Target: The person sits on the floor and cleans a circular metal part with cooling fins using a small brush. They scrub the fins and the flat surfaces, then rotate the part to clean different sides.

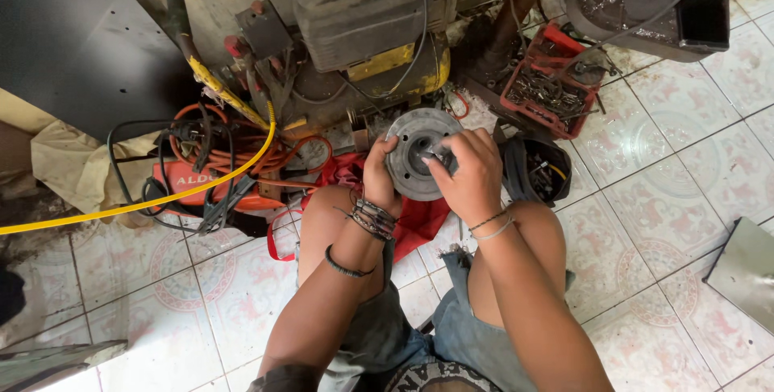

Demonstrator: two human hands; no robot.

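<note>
Roughly, as seen from beside the seated person:
Metal disc: a round grey metal disc (pixel 415 150) with a dark hole at its centre and small holes near its rim was held up above the knees, near the middle of the view
Left hand: the left hand (pixel 380 176) gripped the disc at its 8 o'clock edge, fingers curled onto the rim; several dark bracelets (pixel 369 218) sat at that wrist
Right hand: the right hand (pixel 468 173) was closed over the disc's 3 o'clock side, fingertips (pixel 439 164) pinching a small part at the central hole; what that part was I could not tell
Floor: patterned pale floor tiles (pixel 669 182) lay all around
Red tray: at 1 o'clock from the disc stood a red tray (pixel 551 79) full of small metal bits, well apart from the hands
Machine: at 11 o'clock rose a grimy grey and yellow machine (pixel 371 33), just beyond the disc
Hose: a yellow hose (pixel 161 198) ran off toward 9 o'clock, over an orange tool body (pixel 197 186) wound about with black cable
Red cloth: a red cloth (pixel 423 218) lay under the disc, between the knees
Black tub: a black tub (pixel 542 173) sat at 3 o'clock, just beside the right hand
</note>
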